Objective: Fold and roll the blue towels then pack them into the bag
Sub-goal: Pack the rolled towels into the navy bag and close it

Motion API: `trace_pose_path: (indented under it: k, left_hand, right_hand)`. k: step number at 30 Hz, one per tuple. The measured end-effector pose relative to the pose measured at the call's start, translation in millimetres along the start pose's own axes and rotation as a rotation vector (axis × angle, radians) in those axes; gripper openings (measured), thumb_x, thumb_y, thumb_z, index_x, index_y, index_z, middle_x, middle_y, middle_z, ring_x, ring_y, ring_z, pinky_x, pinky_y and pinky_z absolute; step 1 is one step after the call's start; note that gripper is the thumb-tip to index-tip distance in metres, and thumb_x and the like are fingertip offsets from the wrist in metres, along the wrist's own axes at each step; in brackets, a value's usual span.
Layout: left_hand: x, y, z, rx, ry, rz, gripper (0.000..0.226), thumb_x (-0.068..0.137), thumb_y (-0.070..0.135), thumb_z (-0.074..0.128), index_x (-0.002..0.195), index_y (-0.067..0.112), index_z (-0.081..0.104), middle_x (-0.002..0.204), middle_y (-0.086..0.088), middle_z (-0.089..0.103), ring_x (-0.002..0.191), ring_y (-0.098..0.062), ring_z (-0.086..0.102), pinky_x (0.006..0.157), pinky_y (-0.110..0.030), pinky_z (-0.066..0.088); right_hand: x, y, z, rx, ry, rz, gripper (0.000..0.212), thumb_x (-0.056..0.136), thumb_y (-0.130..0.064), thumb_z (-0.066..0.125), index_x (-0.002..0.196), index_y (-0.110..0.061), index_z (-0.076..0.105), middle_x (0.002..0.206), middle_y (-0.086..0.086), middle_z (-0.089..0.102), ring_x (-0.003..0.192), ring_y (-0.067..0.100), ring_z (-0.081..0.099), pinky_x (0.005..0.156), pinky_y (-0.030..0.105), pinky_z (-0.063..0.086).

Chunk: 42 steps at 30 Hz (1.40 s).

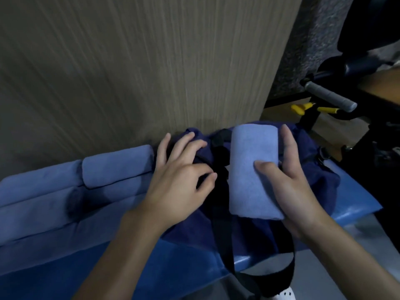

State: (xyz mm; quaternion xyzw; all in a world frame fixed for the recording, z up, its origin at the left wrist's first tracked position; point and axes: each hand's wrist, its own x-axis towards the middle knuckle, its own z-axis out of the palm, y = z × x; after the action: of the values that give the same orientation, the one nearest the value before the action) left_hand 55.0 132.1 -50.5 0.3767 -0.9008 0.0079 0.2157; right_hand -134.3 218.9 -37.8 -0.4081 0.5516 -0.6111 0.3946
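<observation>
While my right hand (290, 191) clamps one rolled towel (253, 169), thumb pressed on its upper face and fingers running along its right side and beneath, the towel hangs directly above the bag (190, 230), long axis pointing away from me. My left hand (179, 180) grips the bag's bunched upper edge at the left of the opening: fingers bent over the navy cloth, thumb curled toward the dark gap between the two hands. The bag lies slumped on the blue desk (151, 267), near its right end, with its far edge against the wood panel (151, 61). Its black strap (223, 245) runs from the opening, passes under the towel, comes toward me and loops off the desk's near edge. Whether the towel touches the bag's rim I cannot tell, since my right hand and the towel itself hide the underside.

Left of the bag, more rolls (116, 165) of the same light blue lie on the desk, parallel to the panel, side by side, with one resting on top of the others. The right end of that upper roll sits just beside my left little finger.

Past the desk's right end stands a dark frame bearing a grey handle (329, 96) and, below it, yellow parts (298, 109) too blurred to identify.
</observation>
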Motion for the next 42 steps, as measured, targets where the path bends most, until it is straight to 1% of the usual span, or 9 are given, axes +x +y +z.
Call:
trace_pose_path:
  k: [5,11,15,18,22,26,32,37,42]
  left_hand:
    - [6,-1,12,0.236,-0.072,-0.114,0.041,0.095,0.048,0.037,0.118,0.029,0.065,0.147,-0.002,0.043,0.141,-0.025,0.030,0.113,-0.059,0.016]
    - [22,-1,18,0.128,0.218,-0.354,0.027,0.098,0.036,0.052,0.121,0.027,0.063,0.120,-0.003,0.055,0.113,-0.024,0.047,0.091,-0.043,0.029]
    - [31,-6,19,0.042,0.262,-0.381,0.027,0.091,0.021,0.061,0.117,0.021,0.068,0.109,-0.004,0.055,0.095,-0.023,0.056,0.086,-0.039,0.031]
    - [32,-4,17,0.000,0.178,-0.428,0.047,0.080,0.016,0.062,0.126,0.025,0.060,0.120,0.000,0.048,0.105,-0.020,0.052,0.095,-0.043,0.033]
    - [27,-2,11,0.013,0.005,-0.402,0.077,0.075,0.023,0.062,0.145,0.034,0.032,0.150,0.001,0.022,0.133,-0.021,0.024,0.111,-0.046,0.021]
    - [22,-1,6,-0.007,-0.130,-0.348,0.097,0.075,0.026,0.063,0.150,0.043,0.004,0.158,0.005,-0.004,0.144,-0.016,-0.002,0.116,-0.042,0.005]
    - [22,-2,8,-0.060,-0.166,-0.341,0.105,0.072,0.021,0.062,0.148,0.041,-0.008,0.159,0.007,-0.007,0.145,-0.014,-0.007,0.117,-0.044,0.003]
    - [19,-3,7,-0.116,-0.226,-0.308,0.109,0.073,0.022,0.062,0.144,0.047,-0.018,0.157,0.014,-0.010,0.145,-0.011,-0.012,0.117,-0.043,-0.003]
    - [16,-8,2,-0.182,-0.179,-0.360,0.115,0.074,0.027,0.064,0.144,0.047,-0.025,0.158,0.017,-0.007,0.145,-0.008,-0.008,0.118,-0.043,0.002]
  right_hand:
    - [-3,0,-14,-0.058,-0.094,-0.004,0.068,0.096,-0.018,0.056,0.133,-0.068,0.028,0.138,-0.023,0.046,0.118,0.008,0.056,0.096,0.038,0.049]
    - [-2,2,-21,-0.070,-0.300,0.021,0.049,0.089,-0.029,0.067,0.125,-0.058,0.050,0.132,-0.024,0.053,0.117,0.004,0.057,0.089,0.027,0.050]
    - [5,9,-20,-0.100,-0.394,0.118,0.055,0.083,-0.028,0.072,0.129,-0.051,0.050,0.125,-0.027,0.056,0.111,-0.001,0.060,0.089,0.023,0.052]
    - [20,15,-15,-0.121,-0.319,0.152,0.054,0.087,-0.023,0.069,0.130,-0.049,0.050,0.127,-0.019,0.057,0.109,0.000,0.061,0.094,0.027,0.052]
    - [46,17,-6,0.027,-0.133,0.126,0.056,0.090,-0.017,0.066,0.138,-0.038,0.047,0.127,-0.013,0.060,0.105,0.002,0.064,0.087,0.021,0.053]
    - [68,18,3,0.111,0.009,0.016,0.055,0.090,-0.015,0.066,0.136,-0.040,0.047,0.135,-0.011,0.056,0.118,0.009,0.059,0.104,0.039,0.047]
    - [74,33,37,0.013,0.101,-0.137,0.066,0.089,-0.006,0.065,0.145,-0.027,0.036,0.135,-0.014,0.051,0.116,-0.004,0.053,0.102,0.024,0.045]
    - [78,39,56,-0.028,0.169,-0.158,0.071,0.090,-0.010,0.065,0.148,-0.027,0.028,0.143,-0.006,0.044,0.126,0.005,0.046,0.110,0.037,0.039]
    - [77,45,62,-0.052,-0.085,0.032,0.076,0.084,-0.013,0.068,0.141,-0.042,0.028,0.134,-0.004,0.051,0.118,0.013,0.056,0.104,0.043,0.047]
